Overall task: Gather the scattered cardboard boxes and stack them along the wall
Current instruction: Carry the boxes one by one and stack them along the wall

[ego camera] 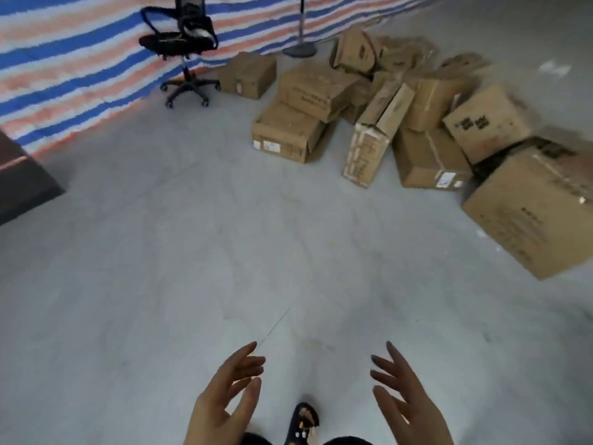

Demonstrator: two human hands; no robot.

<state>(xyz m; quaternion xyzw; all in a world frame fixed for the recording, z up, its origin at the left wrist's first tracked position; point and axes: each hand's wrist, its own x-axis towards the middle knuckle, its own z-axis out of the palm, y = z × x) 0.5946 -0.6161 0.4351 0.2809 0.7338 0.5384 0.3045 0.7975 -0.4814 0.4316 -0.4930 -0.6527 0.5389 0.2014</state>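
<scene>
Cardboard is lying all over the far right of the pale grey concrete floor [160, 268]: a loose jumble of brown corrugated cardboard boxes [385, 101], leaning on one another just short of the blue, pink and white striped tarpaulin wall [64, 59], none of them squared up yet. Nearest and biggest is the large brown printed carton [529, 213], running out of the frame's right edge, so its full bulk is staying hidden. It is looking like a two-handed lift, palms under opposite bottom corners; whether it is full or empty I cannot tell. Behind it the tall narrow brown box with the scuffed white end [372, 139] is tipping against its neighbours and would probably slide if one were pulled away. The low open-flapped brown box [285, 133] seems the lightest, though its loose flaps are offering a poor hold; the stiff sides are the safer place.

The farthest boxes are blurring into each other, and their labels are unreadable. A black swivel office chair [183, 49] is standing at the wall, where a stack might go.

The person's left hand [221, 399] and right hand [407, 403] are both hanging empty, fingers spread, palms facing each other, well apart from every box.
</scene>
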